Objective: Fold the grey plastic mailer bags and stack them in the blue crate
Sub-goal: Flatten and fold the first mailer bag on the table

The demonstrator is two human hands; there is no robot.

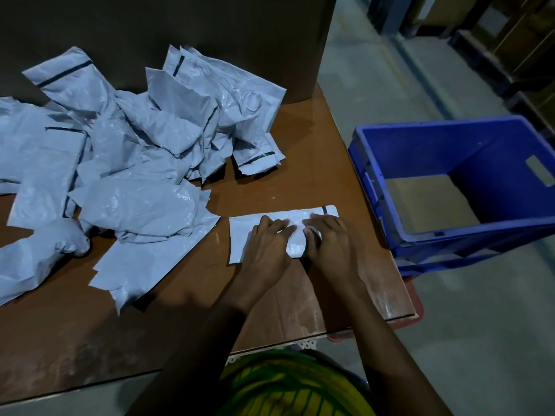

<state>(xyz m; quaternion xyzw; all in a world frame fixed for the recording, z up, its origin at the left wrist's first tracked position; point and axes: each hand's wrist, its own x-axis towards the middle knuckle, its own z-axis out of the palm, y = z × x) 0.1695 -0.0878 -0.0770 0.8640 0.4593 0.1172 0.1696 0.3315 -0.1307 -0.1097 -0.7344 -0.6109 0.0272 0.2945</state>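
One grey mailer bag [241, 232] lies flat on the brown table [306, 163] near its right edge, folded into a long strip. My left hand [267, 247] rests palm-down on its middle with fingers spread. Beside it, my right hand [330, 244] covers the bag's right part, fingers bent over a raised fold of plastic. A loose heap of crumpled grey mailer bags [135, 163] fills the table's left and back. The blue crate [480, 163] stands on the floor to the right of the table; only a brown sheet shows on its bottom.
A large dark cardboard box [210, 31] stands behind the heap at the back of the table. Grey concrete floor [480, 325] spreads to the right, with shelving and pallets at the far right. A red item shows under the table's right corner.
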